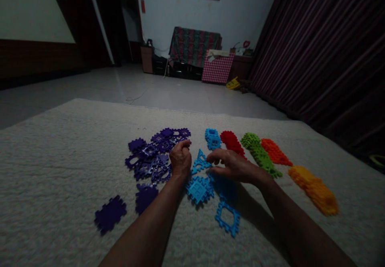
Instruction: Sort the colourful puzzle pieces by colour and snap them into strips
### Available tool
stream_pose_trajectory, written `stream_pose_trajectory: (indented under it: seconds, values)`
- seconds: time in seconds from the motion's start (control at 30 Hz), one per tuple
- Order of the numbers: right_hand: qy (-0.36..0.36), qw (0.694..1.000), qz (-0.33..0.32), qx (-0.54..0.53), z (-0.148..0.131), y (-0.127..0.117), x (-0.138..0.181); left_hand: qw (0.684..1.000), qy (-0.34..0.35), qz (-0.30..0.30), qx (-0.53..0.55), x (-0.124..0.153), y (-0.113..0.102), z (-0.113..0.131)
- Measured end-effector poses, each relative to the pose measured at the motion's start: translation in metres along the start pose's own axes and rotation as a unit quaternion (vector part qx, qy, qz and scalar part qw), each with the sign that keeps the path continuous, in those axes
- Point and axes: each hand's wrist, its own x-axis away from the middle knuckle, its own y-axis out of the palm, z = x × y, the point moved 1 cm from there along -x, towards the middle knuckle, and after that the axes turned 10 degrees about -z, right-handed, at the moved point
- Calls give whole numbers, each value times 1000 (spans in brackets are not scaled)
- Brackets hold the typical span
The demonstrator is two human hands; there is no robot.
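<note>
Flat toothed plastic puzzle tiles lie sorted by colour on a cream rug (60, 166). My left hand (180, 158) is curled into a fist at the right edge of the purple tile pile (153, 154); what it grips, if anything, is hidden. My right hand (231, 164) lies palm down with fingers stretched toward a light blue triangular tile (200, 162), fingertips just right of it. Other blue tiles lie below: a solid square (198, 190) and an open frame (227, 217). A blue stack (212, 138) sits farther back.
To the right run rows of red (231, 141), green (260, 153), orange (275, 151) and yellow-orange tiles (314, 188). Two loose purple tiles (110, 214) lie front left. Beyond the rug are bare floor, a covered cabinet (194, 48) and a dark striped curtain (325, 46).
</note>
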Motion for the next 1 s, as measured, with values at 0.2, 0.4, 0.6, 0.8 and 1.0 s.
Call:
stream_pose_trajectory:
  seconds: [0.2,0.4,0.6,0.8,1.0]
  values:
    - [7,996,-80,30,-42,9,6,1000,1,15,26,-5,4,-14]
    - [-21,993,-92,64,-63,18,11,1000,-3,7,21,-4,3,-12]
    - [-15,990,-120,79,-69,21,8,999,3,13,31,-4,4,-11]
    - [-53,990,-121,41,-63,18,5,1000,2,4,23,-2,3,-8]
    - [-69,990,-119,31,-57,16,3,1000,-5,3,22,-2,1,-2]
